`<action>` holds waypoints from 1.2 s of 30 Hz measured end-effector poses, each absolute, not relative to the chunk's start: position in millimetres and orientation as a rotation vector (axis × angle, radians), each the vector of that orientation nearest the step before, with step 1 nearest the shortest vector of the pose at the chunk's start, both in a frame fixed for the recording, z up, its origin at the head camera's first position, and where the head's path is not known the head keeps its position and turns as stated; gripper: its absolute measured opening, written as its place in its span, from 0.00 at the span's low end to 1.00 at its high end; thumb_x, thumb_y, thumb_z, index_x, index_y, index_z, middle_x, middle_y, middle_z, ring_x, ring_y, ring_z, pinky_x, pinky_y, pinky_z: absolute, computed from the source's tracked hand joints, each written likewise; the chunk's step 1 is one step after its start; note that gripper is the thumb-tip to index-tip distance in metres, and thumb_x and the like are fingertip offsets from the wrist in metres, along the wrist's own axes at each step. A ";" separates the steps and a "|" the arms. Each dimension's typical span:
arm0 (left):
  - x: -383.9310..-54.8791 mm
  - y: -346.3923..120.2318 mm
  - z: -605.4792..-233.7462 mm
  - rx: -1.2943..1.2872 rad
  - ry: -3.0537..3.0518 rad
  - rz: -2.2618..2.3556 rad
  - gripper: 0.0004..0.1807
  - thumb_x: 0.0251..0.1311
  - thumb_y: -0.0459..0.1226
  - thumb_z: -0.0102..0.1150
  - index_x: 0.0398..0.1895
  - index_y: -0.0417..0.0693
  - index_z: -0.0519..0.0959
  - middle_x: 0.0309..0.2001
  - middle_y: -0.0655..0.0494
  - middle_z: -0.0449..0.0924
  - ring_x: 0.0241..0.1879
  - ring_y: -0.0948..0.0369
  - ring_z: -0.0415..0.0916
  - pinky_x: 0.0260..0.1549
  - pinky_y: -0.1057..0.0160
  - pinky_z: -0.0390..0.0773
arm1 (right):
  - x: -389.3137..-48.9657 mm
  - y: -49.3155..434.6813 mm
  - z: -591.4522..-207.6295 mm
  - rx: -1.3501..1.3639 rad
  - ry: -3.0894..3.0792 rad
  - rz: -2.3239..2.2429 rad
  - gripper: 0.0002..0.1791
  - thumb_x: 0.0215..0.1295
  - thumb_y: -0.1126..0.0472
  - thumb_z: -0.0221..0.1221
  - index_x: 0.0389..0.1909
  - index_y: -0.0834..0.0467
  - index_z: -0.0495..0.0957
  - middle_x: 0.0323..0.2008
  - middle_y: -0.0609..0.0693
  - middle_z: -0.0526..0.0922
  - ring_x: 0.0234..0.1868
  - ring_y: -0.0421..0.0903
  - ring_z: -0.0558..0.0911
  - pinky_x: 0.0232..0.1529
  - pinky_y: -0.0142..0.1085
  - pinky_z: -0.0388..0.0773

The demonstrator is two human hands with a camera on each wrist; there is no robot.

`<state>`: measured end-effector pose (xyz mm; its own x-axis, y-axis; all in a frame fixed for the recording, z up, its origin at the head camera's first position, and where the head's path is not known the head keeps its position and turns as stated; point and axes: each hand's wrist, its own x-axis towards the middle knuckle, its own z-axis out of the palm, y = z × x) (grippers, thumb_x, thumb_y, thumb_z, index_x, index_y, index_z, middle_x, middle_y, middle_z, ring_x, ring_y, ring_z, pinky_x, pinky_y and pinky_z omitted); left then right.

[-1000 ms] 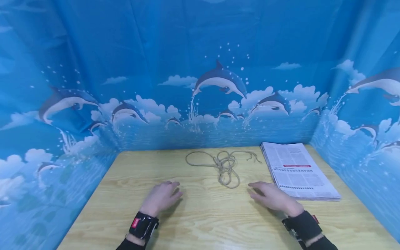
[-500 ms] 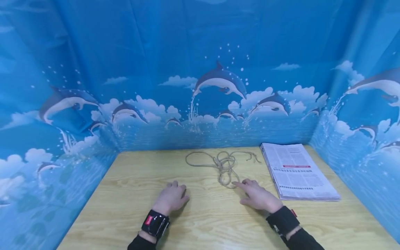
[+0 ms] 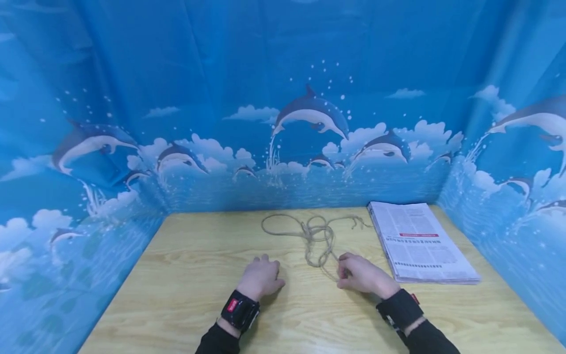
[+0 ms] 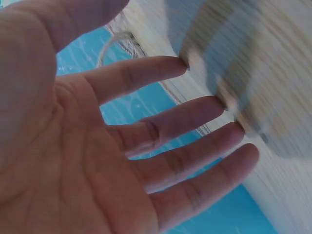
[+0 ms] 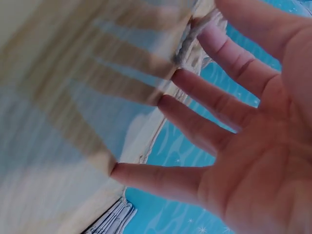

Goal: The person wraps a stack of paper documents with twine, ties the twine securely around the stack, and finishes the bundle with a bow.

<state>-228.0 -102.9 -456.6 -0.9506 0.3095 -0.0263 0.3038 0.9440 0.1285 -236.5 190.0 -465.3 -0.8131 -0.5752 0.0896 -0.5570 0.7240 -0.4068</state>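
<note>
A tangled length of thin beige rope (image 3: 311, 231) lies on the wooden table toward the back, with a long loop to the left and a frayed end to the right. My right hand (image 3: 363, 275) pinches the near loop between thumb and index finger. In the right wrist view, the rope (image 5: 189, 43) runs up against the index fingertip, while the other fingers are spread with their tips at the tabletop. My left hand (image 3: 259, 278) rests palm down, left of the rope and holding nothing. Its fingers are extended and apart in the left wrist view, tips at the table.
A stack of newspapers (image 3: 417, 255) lies at the right of the table (image 3: 190, 260), just beyond my right hand. Blue dolphin-print curtains (image 3: 221, 187) close off the back and both sides. Black bands (image 3: 240, 309) wrap both wrists.
My right hand has moved left to the rope and taken its near loop, drawing it slightly toward me. The left hand has slid right, closer to the middle.
</note>
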 end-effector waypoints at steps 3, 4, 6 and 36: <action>-227.0 -97.7 -456.1 0.484 3.042 0.159 0.23 0.56 0.52 0.65 0.44 0.43 0.81 0.46 0.40 0.78 0.47 0.44 0.76 0.41 0.46 0.79 | -237.0 192.4 -466.0 -0.950 2.903 -0.639 0.15 0.54 0.60 0.69 0.18 0.49 0.72 0.51 0.61 0.82 0.48 0.56 0.82 0.41 0.39 0.77; -226.7 -96.4 -456.0 0.489 3.043 0.153 0.24 0.57 0.52 0.65 0.46 0.42 0.81 0.47 0.40 0.78 0.47 0.44 0.76 0.41 0.46 0.79 | -237.6 193.2 -465.4 -0.942 2.902 -0.646 0.15 0.54 0.62 0.68 0.16 0.50 0.71 0.51 0.62 0.83 0.44 0.53 0.83 0.38 0.36 0.76; -226.2 -94.3 -456.4 0.508 3.040 0.137 0.25 0.57 0.52 0.65 0.49 0.43 0.80 0.49 0.40 0.78 0.48 0.44 0.76 0.41 0.46 0.79 | -239.1 195.5 -463.1 -0.911 2.884 -0.671 0.14 0.52 0.64 0.65 0.16 0.50 0.71 0.43 0.58 0.85 0.33 0.45 0.81 0.32 0.33 0.71; -220.4 -72.7 -467.7 0.739 2.911 0.151 0.32 0.66 0.48 0.55 0.73 0.57 0.62 0.71 0.50 0.64 0.69 0.43 0.63 0.61 0.39 0.68 | -253.2 199.4 -449.3 -0.595 2.805 -1.460 0.13 0.76 0.50 0.49 0.32 0.52 0.68 0.15 0.44 0.64 0.15 0.42 0.67 0.20 0.32 0.65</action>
